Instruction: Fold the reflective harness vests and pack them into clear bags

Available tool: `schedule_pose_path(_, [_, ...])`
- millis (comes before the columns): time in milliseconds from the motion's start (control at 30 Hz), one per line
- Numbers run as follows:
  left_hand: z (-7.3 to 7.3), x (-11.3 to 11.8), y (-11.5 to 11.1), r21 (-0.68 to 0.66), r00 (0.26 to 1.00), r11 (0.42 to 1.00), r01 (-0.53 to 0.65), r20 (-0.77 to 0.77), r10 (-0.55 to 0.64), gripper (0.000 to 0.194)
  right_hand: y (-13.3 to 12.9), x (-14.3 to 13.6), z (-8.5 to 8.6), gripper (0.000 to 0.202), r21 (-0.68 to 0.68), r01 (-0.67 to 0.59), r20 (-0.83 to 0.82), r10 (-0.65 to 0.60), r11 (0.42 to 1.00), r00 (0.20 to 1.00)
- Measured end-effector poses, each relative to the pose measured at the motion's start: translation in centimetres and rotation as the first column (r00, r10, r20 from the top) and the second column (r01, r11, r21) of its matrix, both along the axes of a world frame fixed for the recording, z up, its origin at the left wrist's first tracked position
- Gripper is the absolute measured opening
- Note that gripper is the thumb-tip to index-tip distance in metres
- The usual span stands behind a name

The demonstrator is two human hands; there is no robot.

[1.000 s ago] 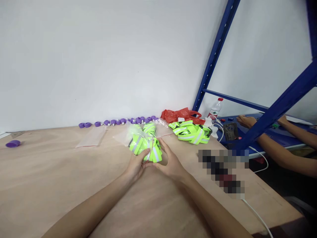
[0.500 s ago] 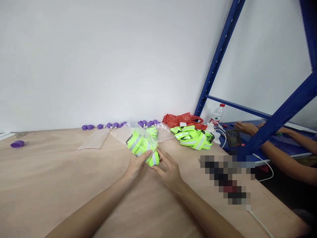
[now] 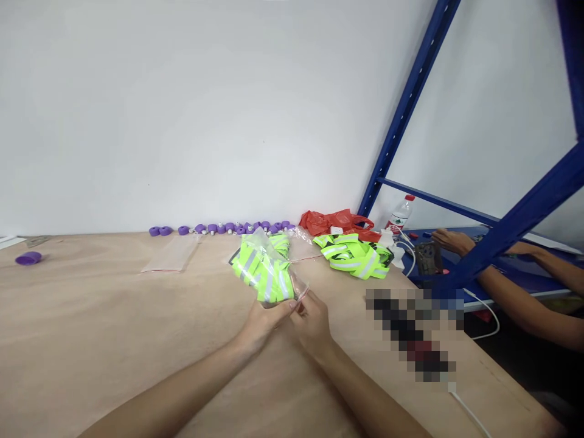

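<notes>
Neon-yellow strapping with silver reflective stripes (image 3: pixel 262 267) sits inside a clear plastic bag (image 3: pixel 262 243). My left hand (image 3: pixel 264 319) grips the near end of the bag, its thumb over the strapping's near edge. Close beside it, my right hand (image 3: pixel 311 316) pinches the bag's near right corner, where a reddish edge shows. More yellow strapping (image 3: pixel 280 243) lies right behind the bag, and a second bundle (image 3: pixel 356 255) rests to the right. A flat clear bag (image 3: pixel 171 254) lies to the left.
Several purple pieces (image 3: pixel 221 228) line the wall, and a purple cup (image 3: pixel 28 258) lies far left. Red plastic bags (image 3: pixel 335 222), a bottle (image 3: pixel 400 214) and a blue metal frame (image 3: pixel 401 121) stand right. Another person's arms (image 3: pixel 524 304) reach over a blue table (image 3: pixel 524 271).
The strapping now lies deeper in the bag, and the bag's near edge has come up past it. Both hands have moved slightly nearer and to the right.
</notes>
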State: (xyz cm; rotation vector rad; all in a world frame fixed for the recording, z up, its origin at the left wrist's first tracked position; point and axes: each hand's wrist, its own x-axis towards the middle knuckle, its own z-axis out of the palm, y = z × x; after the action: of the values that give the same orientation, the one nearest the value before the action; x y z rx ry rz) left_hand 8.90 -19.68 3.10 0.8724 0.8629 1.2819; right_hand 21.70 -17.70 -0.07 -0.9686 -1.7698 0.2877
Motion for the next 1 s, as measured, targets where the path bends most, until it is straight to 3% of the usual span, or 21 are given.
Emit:
schedule_pose_path(133, [0.4, -0.9, 0.4, -0.150, 0.974, 0.985, 0.079, 0.224, -0.044, 0.051, -0.1, 0.2, 0.6, 0.056, 0.088, -0.055, 0.032, 0.052, 0.995, 0.998])
schedule_pose_path(233, [0.8, -1.8, 1.0, -0.192, 0.964, 0.979, 0.071, 0.264, -0.019, 0.040, 0.1, 0.4, 1.1, 0.043, 0.251, -0.042, 0.002, 0.043, 0.967, 0.999])
schedule_pose_path(333, [0.8, -2.3, 1.4, -0.168, 0.971, 0.984, 0.057, 0.237, -0.016, 0.031, 0.3, 0.6, 1.2, 0.021, 0.256, -0.100, -0.014, 0.107, 0.961, 0.994])
schedule_pose_path(433, [0.8, -2.1, 1.3, -0.144, 0.984, 0.988, 0.052, 0.175, -0.026, 0.037, 0.4, 0.6, 0.9, 0.015, 0.176, -0.150, 0.026, 0.148, 0.973, 0.989])
schedule_pose_path(633, [1.5, -0.8, 0.1, -0.011, 0.988, 0.999, -0.048, -0.147, 0.046, 0.054, 0.1, 0.1, -0.3, 0.029, 0.117, 0.003, 0.031, -0.007, 0.993, 1.000])
schedule_pose_path(833, [1.5, 0.3, -0.2, 0.053, 0.980, 0.998, 0.015, -0.200, -0.004, 0.057, 0.2, -0.2, -0.2, 0.028, 0.119, 0.122, -0.083, -0.113, 0.985, 0.990])
schedule_pose_path(933, [1.2, -0.4, 0.7, 0.062, 0.980, 0.997, 0.050, -0.195, -0.037, 0.057, 0.4, 0.1, 0.6, 0.021, 0.130, 0.051, -0.066, -0.043, 0.990, 0.997])
schedule_pose_path(1000, [1.1, -1.4, 1.4, 0.059, 0.978, 0.997, 0.046, -0.206, -0.033, 0.053, 0.5, 0.6, 1.0, 0.015, 0.123, -0.075, -0.052, 0.082, 0.990, 0.995])
